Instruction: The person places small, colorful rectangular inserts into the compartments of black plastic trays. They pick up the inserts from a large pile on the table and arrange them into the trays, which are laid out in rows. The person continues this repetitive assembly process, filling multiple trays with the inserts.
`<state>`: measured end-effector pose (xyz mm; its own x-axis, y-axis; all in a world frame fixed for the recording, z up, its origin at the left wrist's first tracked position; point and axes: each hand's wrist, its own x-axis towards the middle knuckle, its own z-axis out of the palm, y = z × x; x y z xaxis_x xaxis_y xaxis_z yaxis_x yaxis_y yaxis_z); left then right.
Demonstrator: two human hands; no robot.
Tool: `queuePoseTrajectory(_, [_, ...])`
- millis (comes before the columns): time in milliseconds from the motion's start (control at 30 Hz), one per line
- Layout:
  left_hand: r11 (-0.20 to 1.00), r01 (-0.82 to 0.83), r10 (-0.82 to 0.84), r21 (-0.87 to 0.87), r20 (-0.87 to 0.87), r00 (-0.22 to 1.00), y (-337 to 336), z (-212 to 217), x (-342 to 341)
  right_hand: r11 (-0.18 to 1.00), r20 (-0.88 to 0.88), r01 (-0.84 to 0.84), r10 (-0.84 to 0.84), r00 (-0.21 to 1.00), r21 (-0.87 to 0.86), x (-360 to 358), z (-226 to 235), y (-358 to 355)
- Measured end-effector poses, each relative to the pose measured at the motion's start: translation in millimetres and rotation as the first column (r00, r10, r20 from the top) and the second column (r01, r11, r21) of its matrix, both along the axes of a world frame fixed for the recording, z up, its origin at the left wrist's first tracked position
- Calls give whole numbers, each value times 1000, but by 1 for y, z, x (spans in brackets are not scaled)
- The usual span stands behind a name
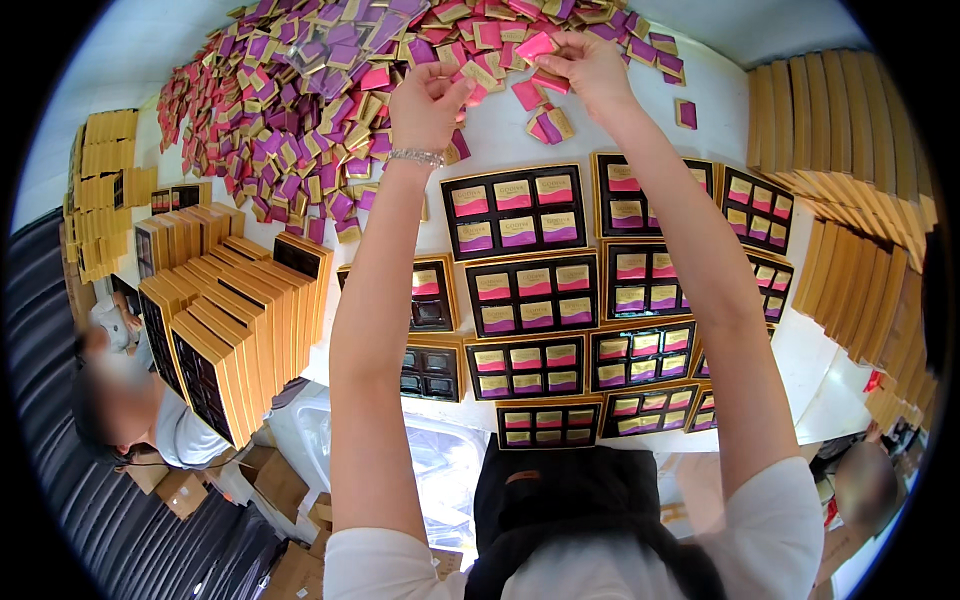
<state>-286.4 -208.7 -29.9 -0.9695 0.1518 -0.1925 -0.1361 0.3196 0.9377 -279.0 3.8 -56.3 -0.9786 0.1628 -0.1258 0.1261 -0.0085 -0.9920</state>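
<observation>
My right hand (pixel 592 75) pinches a pink-and-gold wrapped square (pixel 537 46) at the near edge of a large heap of small wrapped squares (pixel 290 120). Just left of it, my left hand (pixel 425 112) is over the same heap with its fingers curled in; what they hold, if anything, is hidden. Nearer me lie rows of black trays with gold rims. One filled tray (pixel 515 211) has pink-and-gold squares in its far row and purple-and-gold ones in its near row. Partly behind my left forearm, another tray (pixel 430 372) shows bare compartments.
Gold-edged trays (pixel 235 310) stand packed on edge at the left. More gold stacks (pixel 830 120) line the right side. A clear plastic piece (pixel 345 40) lies on the heap. Below the table are a clear bin (pixel 440 470) and cardboard boxes (pixel 285 485). Other people are at left and right.
</observation>
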Motion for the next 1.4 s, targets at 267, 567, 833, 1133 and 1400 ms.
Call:
queuePoseTrajectory(267, [959,-93,80,269,57,995,-79,25,95,925,106,-315,342,934,-211,73,60,-69])
queuePoseTrajectory(567, [669,-688,685,-282,-124,718,-214,-12,315,809,171,-523,574,801,-269,212,49,-177])
queuePoseTrajectory(833, [597,-672,435,-439,-526,730,-205,-19,319,759,-351,-561,651,673,331,253,43,-215])
queuePoseTrajectory(1133, [604,-631,304,-487,-592,747,-193,-20,327,458,-133,-621,858,496,636,253,34,-224])
queuePoseTrajectory(1400, [686,-259,-97,-680,-439,893,-191,-9,354,684,-51,-594,672,739,423,250,37,-218])
